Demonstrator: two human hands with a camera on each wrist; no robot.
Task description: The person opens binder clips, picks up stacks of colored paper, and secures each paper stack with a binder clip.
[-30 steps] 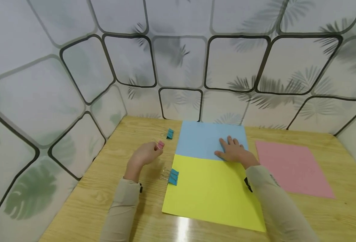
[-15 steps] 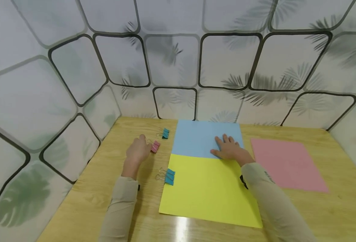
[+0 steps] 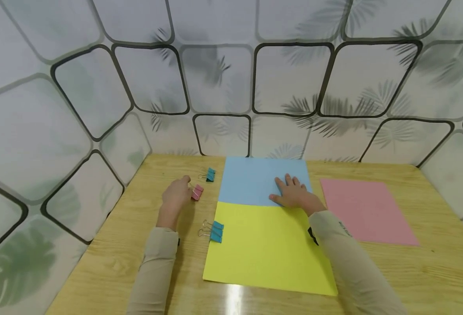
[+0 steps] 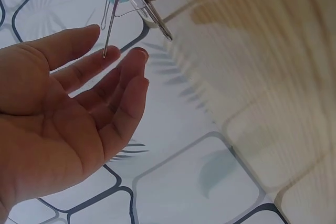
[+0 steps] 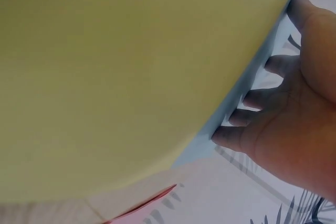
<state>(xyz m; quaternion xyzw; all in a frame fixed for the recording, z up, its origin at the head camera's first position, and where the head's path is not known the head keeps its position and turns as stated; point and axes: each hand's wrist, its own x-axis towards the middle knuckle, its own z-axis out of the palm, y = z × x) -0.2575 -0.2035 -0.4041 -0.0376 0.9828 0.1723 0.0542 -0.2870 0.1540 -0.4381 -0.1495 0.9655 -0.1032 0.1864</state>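
Observation:
My left hand [image 3: 176,192] is beside a pink binder clip [image 3: 197,192] on the table. In the left wrist view the fingers are loosely bent, thumb apart from them, and one wire handle [image 4: 112,30] overlaps a fingertip; whether they touch I cannot tell. Farther back lies a small teal binder clip [image 3: 210,175]. A larger blue binder clip [image 3: 217,231] bites the left edge of a yellow sheet [image 3: 270,245]. Fingers spread, my right hand [image 3: 292,192] rests on a light blue sheet [image 3: 251,179], directly behind the yellow one; the right wrist view shows its fingertips on the blue.
A pink sheet [image 3: 367,212] lies right of the others on the wooden table [image 3: 109,262]. A patterned wall covering [image 3: 219,78] rises behind the table and along its left side.
My left hand has set the pink binder clip down on the table, loosened its fingers and drawn slightly back left. The right hand stays on the blue sheet. The head view has shifted slightly.

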